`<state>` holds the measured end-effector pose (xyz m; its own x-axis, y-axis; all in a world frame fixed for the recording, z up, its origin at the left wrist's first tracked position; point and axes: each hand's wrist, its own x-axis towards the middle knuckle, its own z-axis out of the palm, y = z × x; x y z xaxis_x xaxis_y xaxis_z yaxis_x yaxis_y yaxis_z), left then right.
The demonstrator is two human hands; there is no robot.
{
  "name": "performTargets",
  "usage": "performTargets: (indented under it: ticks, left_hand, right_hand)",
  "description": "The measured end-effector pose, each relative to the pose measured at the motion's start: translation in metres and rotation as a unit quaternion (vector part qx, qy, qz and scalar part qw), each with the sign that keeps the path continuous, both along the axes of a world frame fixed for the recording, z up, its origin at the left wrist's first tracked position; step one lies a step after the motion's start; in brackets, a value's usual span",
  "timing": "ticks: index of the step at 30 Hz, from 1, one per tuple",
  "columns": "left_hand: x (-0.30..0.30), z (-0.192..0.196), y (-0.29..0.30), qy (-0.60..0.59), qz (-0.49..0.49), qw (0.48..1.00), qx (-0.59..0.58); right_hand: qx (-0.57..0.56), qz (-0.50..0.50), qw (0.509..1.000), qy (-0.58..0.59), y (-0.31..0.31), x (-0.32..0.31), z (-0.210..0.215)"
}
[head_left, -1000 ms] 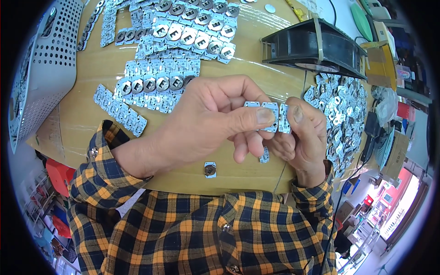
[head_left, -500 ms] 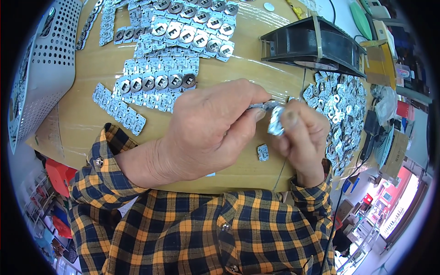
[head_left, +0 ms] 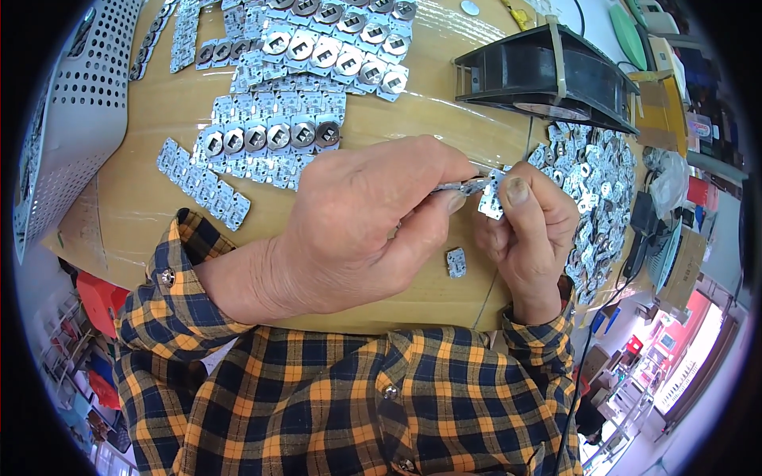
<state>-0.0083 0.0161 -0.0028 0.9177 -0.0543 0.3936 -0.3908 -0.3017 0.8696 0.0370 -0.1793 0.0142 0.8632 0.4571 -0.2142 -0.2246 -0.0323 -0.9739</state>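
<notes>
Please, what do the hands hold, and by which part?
The left hand pinches a board piece, nearly edge-on, near its right end; the right hand grips a small board by its right side. Whether they are joined cannot be told.

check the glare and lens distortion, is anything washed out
Head view: pale glare streaks cross the table near the black housing; head view: the bright opening at lower right looks washed out; head view: corners go dark, edges bow toward the rim.

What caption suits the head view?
Bare hands hold small, flat, silvery circuit boards over a glossy tan table, near a jumbled silvery heap.
</notes>
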Motion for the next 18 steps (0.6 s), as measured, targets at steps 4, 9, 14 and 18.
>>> performTargets:
  ticks: [4,9,14,18]
  left_hand:
    - [-0.0003,0.0019,-0.0012,0.014,0.007,1.0,0.006]
    - [-0.0023,0.0042,0.0001,-0.023,0.012,1.0,0.015]
    - [0.0012,-0.0004,-0.0028,-0.043,0.013,0.999,-0.001]
    - [0.0011,-0.0009,-0.0022,-0.053,0.019,0.998,0.011]
  right_hand:
    - [-0.009,0.01,1.0,0.005,-0.0012,-0.0018,0.0012]
    - [0.018,-0.019,1.0,0.002,-0.0015,0.0015,-0.0025]
    - [-0.018,0.003,0.999,-0.028,-0.0029,0.0001,0.0012]
    - [-0.026,0.003,1.0,-0.007,-0.001,0.0001,0.0042]
